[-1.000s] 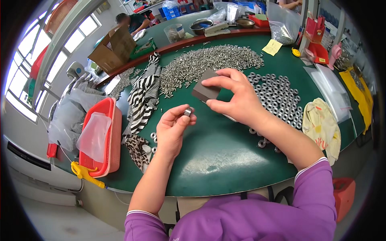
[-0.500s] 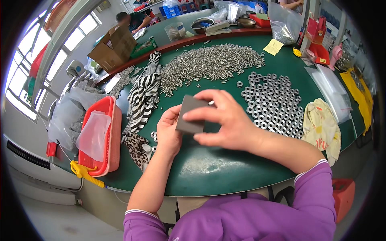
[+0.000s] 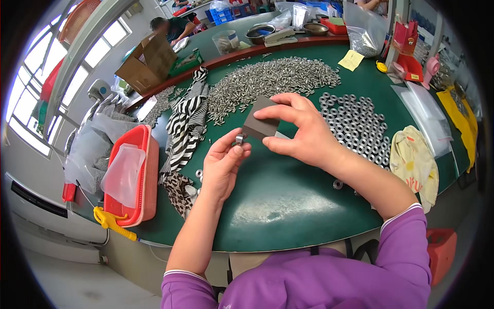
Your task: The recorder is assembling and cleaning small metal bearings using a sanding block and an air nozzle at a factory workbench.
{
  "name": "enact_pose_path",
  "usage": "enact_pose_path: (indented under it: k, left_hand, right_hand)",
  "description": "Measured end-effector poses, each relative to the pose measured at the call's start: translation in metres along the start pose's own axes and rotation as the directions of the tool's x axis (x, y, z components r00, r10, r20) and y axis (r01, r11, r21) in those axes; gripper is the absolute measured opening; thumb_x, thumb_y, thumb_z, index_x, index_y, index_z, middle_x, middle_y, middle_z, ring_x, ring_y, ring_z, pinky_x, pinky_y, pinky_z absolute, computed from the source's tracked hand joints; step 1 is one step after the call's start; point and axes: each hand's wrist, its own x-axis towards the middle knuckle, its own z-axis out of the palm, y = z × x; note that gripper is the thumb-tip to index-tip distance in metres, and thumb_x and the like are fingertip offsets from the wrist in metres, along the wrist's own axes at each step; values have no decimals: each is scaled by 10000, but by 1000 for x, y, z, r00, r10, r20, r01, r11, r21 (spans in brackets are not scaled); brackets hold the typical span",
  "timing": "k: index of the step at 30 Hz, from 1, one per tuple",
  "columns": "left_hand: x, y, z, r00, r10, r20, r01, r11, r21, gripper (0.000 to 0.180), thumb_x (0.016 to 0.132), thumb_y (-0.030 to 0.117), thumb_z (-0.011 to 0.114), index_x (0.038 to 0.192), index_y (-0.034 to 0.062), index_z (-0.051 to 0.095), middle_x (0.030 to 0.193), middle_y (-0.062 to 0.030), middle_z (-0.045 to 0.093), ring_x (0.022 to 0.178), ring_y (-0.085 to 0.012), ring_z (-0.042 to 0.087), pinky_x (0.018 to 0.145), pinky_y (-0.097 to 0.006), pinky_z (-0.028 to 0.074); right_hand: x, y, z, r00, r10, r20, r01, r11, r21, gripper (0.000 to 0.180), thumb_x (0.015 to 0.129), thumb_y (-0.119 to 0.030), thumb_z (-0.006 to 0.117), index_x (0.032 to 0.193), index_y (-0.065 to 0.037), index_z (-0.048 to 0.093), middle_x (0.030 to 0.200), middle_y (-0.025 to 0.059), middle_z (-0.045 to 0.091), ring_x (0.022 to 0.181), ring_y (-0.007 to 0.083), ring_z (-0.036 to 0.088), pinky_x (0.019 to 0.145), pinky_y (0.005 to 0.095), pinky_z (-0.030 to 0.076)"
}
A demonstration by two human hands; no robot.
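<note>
Between the thumb and fingers of my left hand [image 3: 224, 167] is pinched a small shiny metal ring [image 3: 240, 139]. Just up and to the right, my right hand [image 3: 309, 131] grips a dark grey rectangular block [image 3: 260, 121], thumb below and fingers above. The block's lower left corner is close to the ring; whether they touch I cannot tell. Similar metal rings [image 3: 355, 123] lie in a flat cluster to the right, and a few loose ones [image 3: 337, 184] sit beside my right forearm. Beyond both hands spreads a large heap of small metal pins [image 3: 272, 77].
Left on the green table [image 3: 288, 206] lie striped cloth [image 3: 185, 118] and a red basket [image 3: 149, 190] with a plastic sheet; a yellow air gun [image 3: 110, 220] hangs near. A pale cloth [image 3: 414, 165] and clear bags [image 3: 424, 121] lie right. A person [image 3: 177, 28] sits far behind.
The block has moved up and right, away from my left palm, and turned. My left fingertips now show the ring. More of the table between my arms is visible.
</note>
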Motion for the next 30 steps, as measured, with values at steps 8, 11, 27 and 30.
enact_pose_path:
  k: [8, 11, 27, 30]
  left_hand:
    - [-3, 3, 2, 997, -39, -63, 41, 999, 29, 379, 759, 33, 655, 1126, 2, 565, 1051, -107, 621, 910, -185, 614, 800, -304, 516]
    - [2, -1, 0, 997, -17, -80, 17, 1000, -1, 339, 776, 43, 640, 1107, 17, 571, 1016, -88, 624, 873, -170, 613, 758, -293, 520]
    - [-3, -5, 0, 995, 85, 46, -90, 990, 107, 292, 826, 64, 628, 1098, -13, 554, 1017, -97, 613, 868, -159, 598, 799, -283, 496]
    - [-6, -3, 6, 992, 97, 76, -103, 992, 74, 295, 840, 60, 613, 1112, -28, 541, 1038, -120, 602, 864, -169, 597, 795, -290, 496]
  right_hand:
    - [-19, -41, 8, 920, -340, 193, 334, 941, 63, 408, 604, -202, 728, 1004, -223, 650, 1138, 118, 492, 1017, 295, 493, 874, 396, 427]
    - [-13, -34, 10, 961, -195, 195, 172, 976, 131, 427, 612, -207, 733, 1031, -224, 648, 1149, 107, 500, 1047, 293, 490, 905, 403, 415]
    - [-2, -14, 5, 982, -188, 8, 187, 977, -105, 424, 605, -198, 720, 1023, -193, 645, 1140, 127, 504, 1050, 314, 488, 896, 398, 419]
    - [5, 13, -2, 994, -69, -83, 56, 986, -155, 400, 623, -214, 707, 1016, -170, 642, 1134, 131, 504, 1058, 317, 480, 912, 409, 405]
